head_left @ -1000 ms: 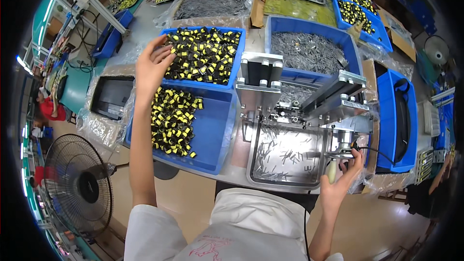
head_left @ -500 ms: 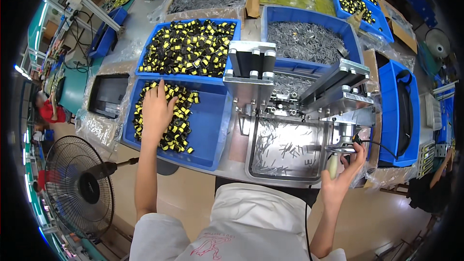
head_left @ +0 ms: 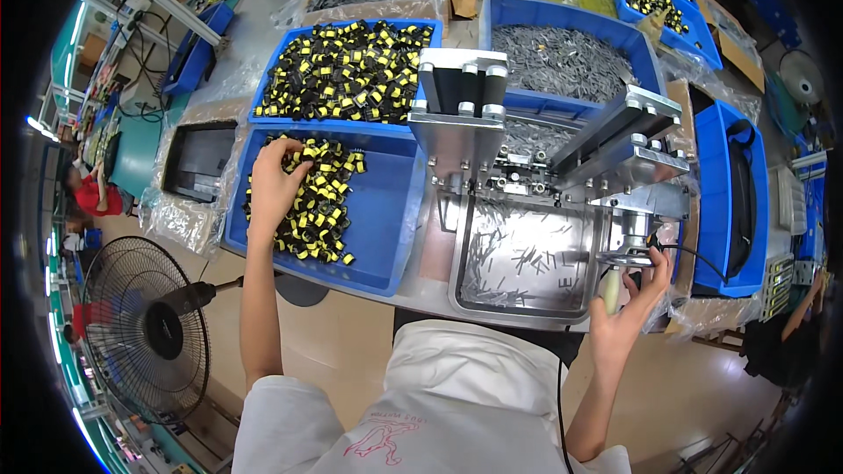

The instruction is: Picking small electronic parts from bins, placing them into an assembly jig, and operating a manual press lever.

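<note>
My left hand (head_left: 277, 179) is over the near blue bin (head_left: 383, 211), which holds a heap of small black-and-yellow parts with pins (head_left: 318, 211), like little transformers. Its fingers curl toward the thumb around one of these parts, mostly hidden by the hand. At the right, my right hand (head_left: 629, 309) is wrapped around a pale handle (head_left: 612, 291) below a round metal wheel on the bench press (head_left: 628, 233). The press's metal uprights stand over a steel tray (head_left: 527, 294) with scattered thin grey strips.
A fuller blue bin (head_left: 347, 70) of black-and-yellow parts sits behind. Beyond the press is a blue bin (head_left: 562, 57) of grey strips. Another blue bin (head_left: 727, 202) stands right of it. A floor fan (head_left: 145, 329) is at left; a cable (head_left: 694, 254) runs beside the handle.
My left hand has drawn back slightly, and its outstretched fingers have bent in toward the thumb among the parts. My right hand stays on the handle. The whole view has shifted slightly.
</note>
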Demonstrator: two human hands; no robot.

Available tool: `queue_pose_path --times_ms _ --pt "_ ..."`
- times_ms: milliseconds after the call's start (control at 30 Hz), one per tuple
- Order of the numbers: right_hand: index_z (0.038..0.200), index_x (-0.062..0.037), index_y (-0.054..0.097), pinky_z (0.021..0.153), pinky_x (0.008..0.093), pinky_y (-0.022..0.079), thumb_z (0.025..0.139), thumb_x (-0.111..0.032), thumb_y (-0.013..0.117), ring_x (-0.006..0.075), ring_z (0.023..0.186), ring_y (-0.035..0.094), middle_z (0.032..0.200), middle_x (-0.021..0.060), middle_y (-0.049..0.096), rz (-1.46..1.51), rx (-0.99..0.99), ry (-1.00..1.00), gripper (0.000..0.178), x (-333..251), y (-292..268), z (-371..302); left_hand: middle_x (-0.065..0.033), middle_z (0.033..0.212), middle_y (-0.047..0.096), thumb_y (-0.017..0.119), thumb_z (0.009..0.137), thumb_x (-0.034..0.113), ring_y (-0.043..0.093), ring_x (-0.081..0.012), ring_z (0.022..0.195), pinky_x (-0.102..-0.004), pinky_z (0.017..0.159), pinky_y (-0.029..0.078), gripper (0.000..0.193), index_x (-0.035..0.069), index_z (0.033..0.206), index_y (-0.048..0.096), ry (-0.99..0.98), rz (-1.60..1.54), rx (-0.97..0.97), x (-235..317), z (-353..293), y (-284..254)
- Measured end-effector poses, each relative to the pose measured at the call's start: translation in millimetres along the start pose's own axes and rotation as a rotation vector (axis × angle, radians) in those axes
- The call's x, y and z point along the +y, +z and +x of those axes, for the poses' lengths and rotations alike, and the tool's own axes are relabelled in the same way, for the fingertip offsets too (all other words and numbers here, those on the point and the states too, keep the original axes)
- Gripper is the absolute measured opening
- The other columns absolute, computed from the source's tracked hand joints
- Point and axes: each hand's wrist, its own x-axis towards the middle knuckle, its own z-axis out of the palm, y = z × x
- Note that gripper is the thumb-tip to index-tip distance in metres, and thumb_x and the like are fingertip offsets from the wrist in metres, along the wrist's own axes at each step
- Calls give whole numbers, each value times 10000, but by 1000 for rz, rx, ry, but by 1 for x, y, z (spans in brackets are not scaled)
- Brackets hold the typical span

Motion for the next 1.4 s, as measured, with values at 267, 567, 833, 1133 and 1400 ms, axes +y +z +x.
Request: queue_pose_path --times_ms 267,567,833,1133,1400 --pt "1616 -65 355 1099 488 487 715 -11 634 426 1499 388 1684 262 230 4 -3 -9 944 0 -2 0 -119 1054 751 848 873 188 676 -346 1049 -456 953 518 268 33 1065 743 48 81 28 15 -3 8" --pt "1602 -71 374 1094 474 492 721 16 626 422 1502 380 1686 262 224 -5 -11 -2 920 0 -3 0 -116 1104 731 775 887 77 651 -352 1102 -457 1010 483 194 33 1069 723 127 95 147 20 0 17" --pt "1596 -82 383 1092 469 493 753 10 640 424 1519 357 1690 272 221 5 -22 22 886 -1 -3 0 -160 1161 730 672 992 -90 759 -206 1022 -331 911 630 222 -29 1204 645 -264 -814 -32 65 -19 2" --pt "1615 -91 362 1078 471 498 765 4 690 422 1504 385 1710 277 183 -23 -50 18 916 -2 -8 0 -185 1234 683 798 945 56 754 -291 1032 -421 915 652 299 -38 1177 635 -223 -1349 -227 117 -43 -6" --pt "1683 -102 279 1120 508 481 850 -81 762 442 1538 373 1758 287 82 -14 -82 -52 964 7 -14 -5 -199 1272 671 840 836 -85 739 -263 995 -379 890 647 333 -51 1128 685 -143 -1440 -520 157 -58 -1"
